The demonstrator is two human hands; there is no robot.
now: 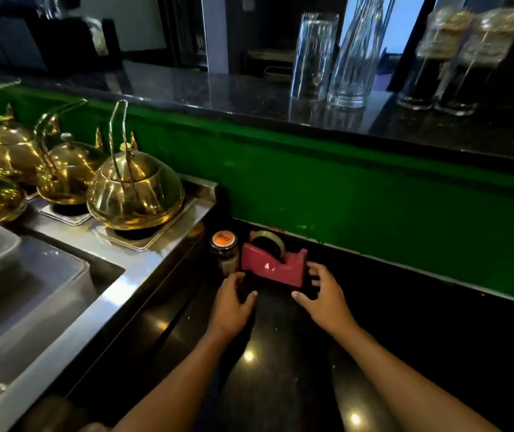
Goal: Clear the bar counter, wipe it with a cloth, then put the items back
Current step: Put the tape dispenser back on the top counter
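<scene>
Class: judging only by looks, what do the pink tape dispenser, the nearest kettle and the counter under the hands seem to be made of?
Tape dispenser: probably moulded plastic, semi-gloss, one small highlight. Kettle: polished brass-coloured metal, with mirror-like reflections. Counter: likely polished black stone, speckled, reflecting ceiling lights.

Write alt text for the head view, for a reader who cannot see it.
Two bare hands, left hand and right hand, flank a pink tape dispenser on a black counter, beside an orange-lidded jar. Brass kettles stand to the left; tall glasses on the raised bar top.
</scene>
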